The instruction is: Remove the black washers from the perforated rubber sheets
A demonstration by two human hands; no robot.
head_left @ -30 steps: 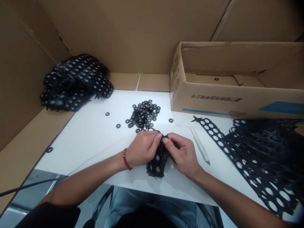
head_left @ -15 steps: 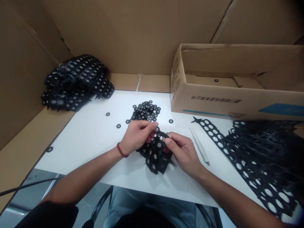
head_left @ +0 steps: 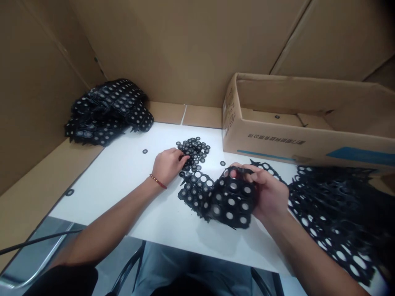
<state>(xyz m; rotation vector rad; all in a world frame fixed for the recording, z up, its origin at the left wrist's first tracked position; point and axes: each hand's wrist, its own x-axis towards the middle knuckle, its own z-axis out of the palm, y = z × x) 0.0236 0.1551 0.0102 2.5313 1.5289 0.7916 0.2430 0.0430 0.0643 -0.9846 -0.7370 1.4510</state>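
Observation:
My right hand (head_left: 268, 193) grips the upper edge of a black rubber sheet (head_left: 220, 197) studded with round washers, holding it a little above the white work surface (head_left: 123, 181). Its lower part rests on the surface. My left hand (head_left: 168, 164), with a red bead bracelet on the wrist, reaches to the pile of loose black washers (head_left: 194, 150). Its fingers are pinched together at the pile's near edge, and I cannot make out whether they hold a washer.
A heap of black sheets with washers (head_left: 108, 111) lies at the back left. Emptied punched-out sheets (head_left: 333, 205) are piled at the right. An open cardboard box (head_left: 296, 135) stands at the back right. Cardboard walls enclose the space. Stray washers (head_left: 145, 151) lie about.
My hands have parted. The left went forward to the washer pile. The right now holds the sheet alone, unfolded and shifted to the right. The camera tilted down slightly.

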